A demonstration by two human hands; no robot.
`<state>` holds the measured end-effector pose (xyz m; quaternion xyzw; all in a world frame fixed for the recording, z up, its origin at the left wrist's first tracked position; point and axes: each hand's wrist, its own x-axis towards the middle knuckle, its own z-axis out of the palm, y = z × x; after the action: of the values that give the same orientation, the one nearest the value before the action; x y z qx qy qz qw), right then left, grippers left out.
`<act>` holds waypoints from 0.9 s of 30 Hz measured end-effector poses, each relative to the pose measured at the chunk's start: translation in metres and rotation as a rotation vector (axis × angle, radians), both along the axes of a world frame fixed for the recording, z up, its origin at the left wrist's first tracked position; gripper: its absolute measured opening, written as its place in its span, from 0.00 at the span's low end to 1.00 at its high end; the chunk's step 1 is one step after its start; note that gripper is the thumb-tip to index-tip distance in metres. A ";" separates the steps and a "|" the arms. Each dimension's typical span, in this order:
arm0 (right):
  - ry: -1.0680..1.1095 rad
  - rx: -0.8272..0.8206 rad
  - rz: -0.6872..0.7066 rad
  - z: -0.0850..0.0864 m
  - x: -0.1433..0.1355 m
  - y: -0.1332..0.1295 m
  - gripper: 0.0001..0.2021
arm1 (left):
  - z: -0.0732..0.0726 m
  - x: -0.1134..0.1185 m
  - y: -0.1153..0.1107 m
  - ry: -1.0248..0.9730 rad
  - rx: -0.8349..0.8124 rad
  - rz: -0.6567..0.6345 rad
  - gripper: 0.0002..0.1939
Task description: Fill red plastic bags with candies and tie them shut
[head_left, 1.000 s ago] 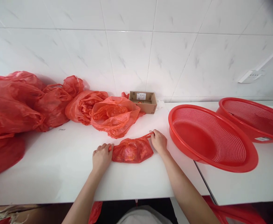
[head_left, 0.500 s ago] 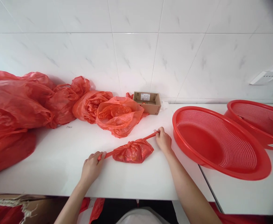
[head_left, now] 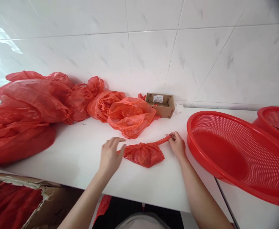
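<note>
A small red plastic bag [head_left: 144, 155], knotted at its top and bulging with something I cannot make out, lies on the white table [head_left: 82, 165] in front of me. My right hand [head_left: 177, 144] pinches the end of the bag's right tail, which stretches up and to the right from the knot. At the bag's left side my left hand [head_left: 112, 156] has its thumb and fingers apart. The left tail lies close behind that thumb and is partly hidden by it.
Several larger red plastic bags [head_left: 41, 98] are heaped along the wall at left. An open red bag [head_left: 132, 114] stands beside a small cardboard box [head_left: 162, 109]. Two red baskets, the nearer one [head_left: 215, 149] large, sit at right. A torn carton [head_left: 51, 203] is below the table edge.
My left hand has let go of the left tail and opened. My right hand keeps its hold on the right tail. The camera view has turned to the left.
</note>
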<state>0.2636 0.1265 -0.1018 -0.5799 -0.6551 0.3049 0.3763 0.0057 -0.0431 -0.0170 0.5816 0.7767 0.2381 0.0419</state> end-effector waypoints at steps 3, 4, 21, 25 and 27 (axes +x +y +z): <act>0.117 -0.019 0.059 -0.001 0.003 0.000 0.16 | -0.001 0.035 0.024 -0.007 -0.071 -0.246 0.17; 0.153 -0.022 0.077 -0.001 0.005 0.000 0.17 | -0.003 0.042 0.032 -0.012 -0.115 -0.295 0.18; 0.239 -0.151 0.365 0.000 0.000 -0.002 0.17 | 0.114 -0.138 0.003 -0.120 -0.736 -0.365 0.08; 0.216 -0.119 0.339 -0.006 -0.002 -0.001 0.16 | 0.109 -0.196 0.006 -0.008 -0.637 -0.187 0.07; 0.208 -0.107 0.329 -0.008 -0.002 -0.001 0.16 | 0.105 -0.217 0.011 0.061 -0.547 -0.082 0.11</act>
<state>0.2612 0.1252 -0.1096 -0.4497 -0.6815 0.4548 0.3557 -0.2111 -0.0324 0.0877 0.5863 0.7890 0.0000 0.1837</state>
